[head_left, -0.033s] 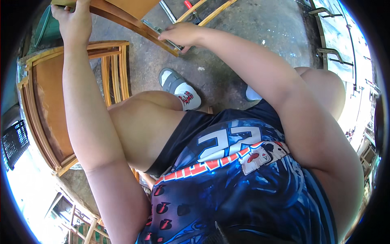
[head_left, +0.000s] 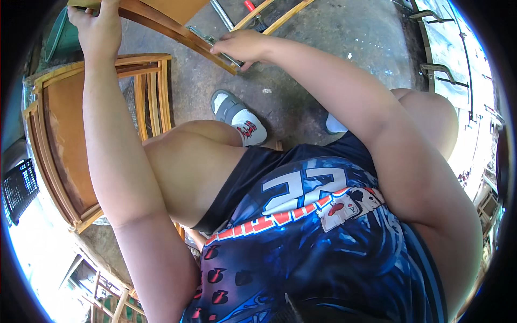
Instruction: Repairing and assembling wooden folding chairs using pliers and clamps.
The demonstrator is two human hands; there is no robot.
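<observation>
A brown wooden panel with a framed edge slants across the top of the view, its upper part cut off by the picture's rim. My left hand is closed on its left end, beside an olive-yellow piece only partly seen. Toward the panel's right end, my right hand is closed around a slim silver metal tool lying along the frame's edge. The fingers hide much of that tool, so its kind is unclear.
Stacked wooden frames with brown panels stand at my left. On the floor ahead lie wooden strips, a metal tube and a red-handled tool. Clamps grip a work surface at right. A dark plastic basket sits far left.
</observation>
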